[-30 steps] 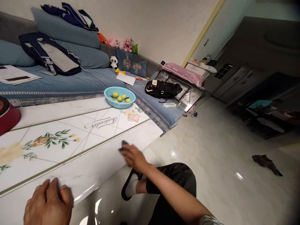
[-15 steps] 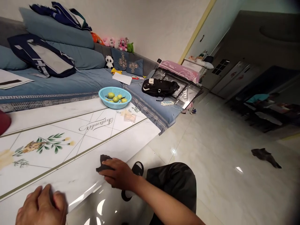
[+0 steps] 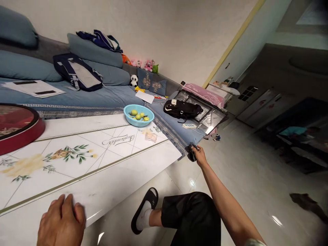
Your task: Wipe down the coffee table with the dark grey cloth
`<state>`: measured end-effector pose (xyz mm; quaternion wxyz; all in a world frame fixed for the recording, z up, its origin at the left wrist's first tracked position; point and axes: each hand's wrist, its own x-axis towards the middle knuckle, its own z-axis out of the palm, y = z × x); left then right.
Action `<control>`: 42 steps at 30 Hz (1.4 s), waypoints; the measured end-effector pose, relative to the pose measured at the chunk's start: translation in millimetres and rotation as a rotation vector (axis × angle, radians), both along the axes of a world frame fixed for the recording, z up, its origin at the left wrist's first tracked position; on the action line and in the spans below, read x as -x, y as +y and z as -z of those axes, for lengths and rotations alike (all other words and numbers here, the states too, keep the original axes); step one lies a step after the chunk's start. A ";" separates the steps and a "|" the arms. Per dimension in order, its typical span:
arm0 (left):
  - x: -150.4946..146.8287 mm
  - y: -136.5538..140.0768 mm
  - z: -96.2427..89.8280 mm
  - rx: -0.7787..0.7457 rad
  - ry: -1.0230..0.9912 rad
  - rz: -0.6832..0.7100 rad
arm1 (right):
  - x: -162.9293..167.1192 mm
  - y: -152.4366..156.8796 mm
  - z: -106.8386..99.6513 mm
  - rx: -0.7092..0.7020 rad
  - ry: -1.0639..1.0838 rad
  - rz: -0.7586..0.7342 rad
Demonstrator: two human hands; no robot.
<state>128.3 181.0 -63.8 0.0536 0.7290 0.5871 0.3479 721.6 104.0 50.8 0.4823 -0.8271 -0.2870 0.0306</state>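
My right hand (image 3: 201,156) is closed around a crumpled dark grey cloth (image 3: 191,152), at arm's length just past the table's right corner, close to the sofa's lower edge. With fingers extended, my left hand (image 3: 61,218) rests on the near edge of the white marble-patterned table (image 3: 143,164). A blue plastic basket (image 3: 139,123) of green-yellow fruit stands at the table's far right. Beside it lies a small pale packet (image 3: 151,137).
A round red-rimmed object (image 3: 38,131) sits at the table's left. Behind is a blue sofa (image 3: 115,95) with bags, papers and plush toys. A black backpack (image 3: 181,108) lies on its right section. A person in teal (image 3: 293,131) is at the far right; a dark animal (image 3: 307,203) is on the floor.
My right hand has moved with the cloth from the table's near edge, right and away, past the corner. My left hand stays on the table; the view has turned left.
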 end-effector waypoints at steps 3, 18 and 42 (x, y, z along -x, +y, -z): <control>-1.3 0.9 1.0 -0.002 0.021 -0.040 | 13.8 7.5 -21.6 -0.039 0.204 -0.220; -0.6 -0.7 25.1 -0.091 -0.065 -0.076 | 171.8 84.1 46.1 0.094 -0.121 -0.561; -3.0 0.7 23.6 -0.003 -0.193 -0.089 | 288.1 134.4 100.7 0.334 -0.386 -0.587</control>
